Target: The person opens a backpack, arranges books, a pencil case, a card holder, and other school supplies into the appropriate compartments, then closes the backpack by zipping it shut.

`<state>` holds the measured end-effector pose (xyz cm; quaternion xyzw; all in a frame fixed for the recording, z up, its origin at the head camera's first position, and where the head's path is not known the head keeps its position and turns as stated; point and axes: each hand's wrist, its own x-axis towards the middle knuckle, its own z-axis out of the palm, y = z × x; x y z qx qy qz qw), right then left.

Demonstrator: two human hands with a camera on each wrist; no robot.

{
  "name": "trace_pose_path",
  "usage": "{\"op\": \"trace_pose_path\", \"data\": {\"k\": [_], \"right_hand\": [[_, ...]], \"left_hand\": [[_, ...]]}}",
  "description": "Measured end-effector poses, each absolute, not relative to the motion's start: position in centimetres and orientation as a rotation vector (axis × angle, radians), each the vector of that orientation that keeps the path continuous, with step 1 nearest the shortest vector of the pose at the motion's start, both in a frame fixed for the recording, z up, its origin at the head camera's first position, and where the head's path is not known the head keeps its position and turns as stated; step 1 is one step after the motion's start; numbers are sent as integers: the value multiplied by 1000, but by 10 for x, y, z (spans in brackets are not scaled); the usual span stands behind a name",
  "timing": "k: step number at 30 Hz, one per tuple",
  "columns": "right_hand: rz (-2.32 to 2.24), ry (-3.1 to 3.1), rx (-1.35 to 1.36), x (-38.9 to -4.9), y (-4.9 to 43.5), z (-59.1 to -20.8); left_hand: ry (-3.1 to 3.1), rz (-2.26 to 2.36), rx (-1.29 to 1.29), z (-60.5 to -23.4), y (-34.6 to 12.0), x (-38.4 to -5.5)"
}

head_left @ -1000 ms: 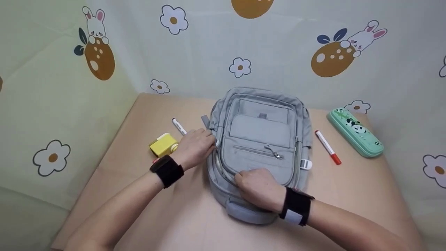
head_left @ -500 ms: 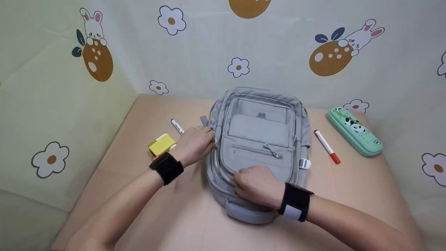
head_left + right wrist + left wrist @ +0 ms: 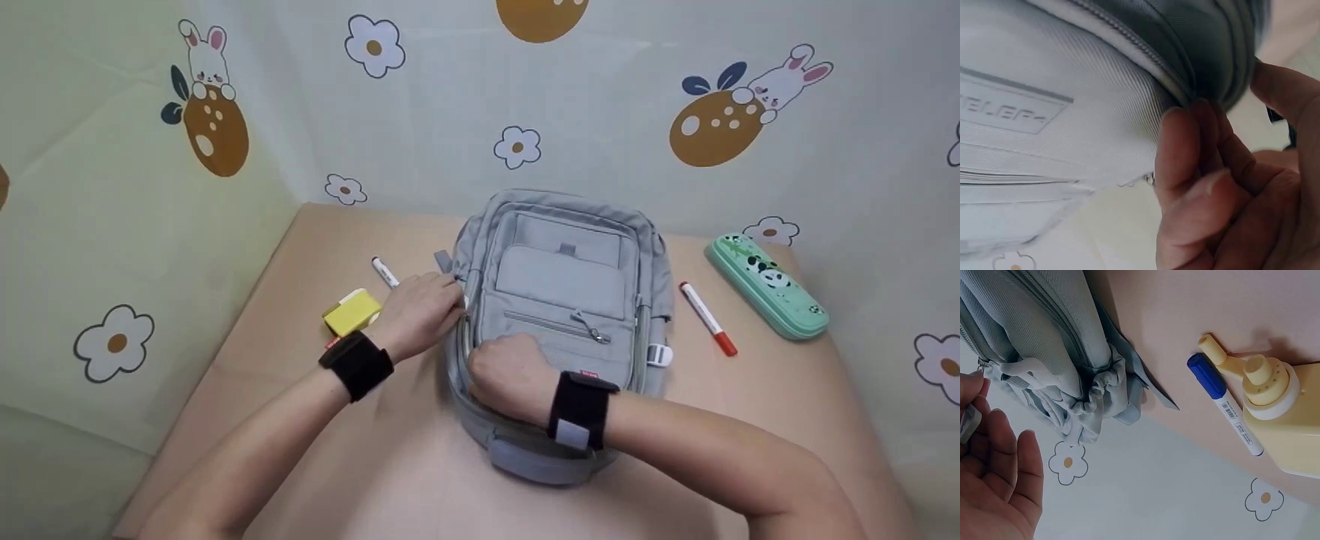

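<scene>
A grey backpack [image 3: 559,281] lies on the table with its front face up. At its left side, my left hand [image 3: 420,311] pinches at the zip. The left wrist view has a metal zip slider [image 3: 981,364] at the fingertips and a pale zip pull [image 3: 969,423] within the curled fingers. My right hand [image 3: 514,379] is on the lower left of the front pocket, its fingers curled at the zipped edge. From the right wrist, fingers [image 3: 1176,149] hold the fabric right beside the zip teeth [image 3: 1123,31]; part of the grip is hidden behind the cloth.
Left of the backpack are a yellow box with a crank-like arm [image 3: 1303,416] and a blue-capped marker [image 3: 1230,405]. To the right lie a red-capped marker [image 3: 707,319] and a green panda pencil case [image 3: 769,285]. A patterned curtain [image 3: 435,112] stands behind the table.
My right hand has moved up and left along the front pocket's edge, closer to my left hand. The left hand stays at the zip, and the backpack keeps its place.
</scene>
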<state>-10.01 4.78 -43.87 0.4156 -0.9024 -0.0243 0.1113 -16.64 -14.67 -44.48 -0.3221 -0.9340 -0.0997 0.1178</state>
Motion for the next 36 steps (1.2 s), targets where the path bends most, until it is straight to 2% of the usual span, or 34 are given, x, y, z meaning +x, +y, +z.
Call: {"op": "trace_pose_path", "data": {"k": [11, 26, 36], "right_hand": [[-183, -2568, 1229, -98, 45, -451], [-116, -2557, 1314, -94, 46, -453], [-34, -2548, 1304, -94, 60, -455]], "left_hand": [[-2710, -273, -945, -446, -143, -176], [-2813, -175, -746, -452, -130, -235], [-2820, -255, -730, -452, -129, -238]]}}
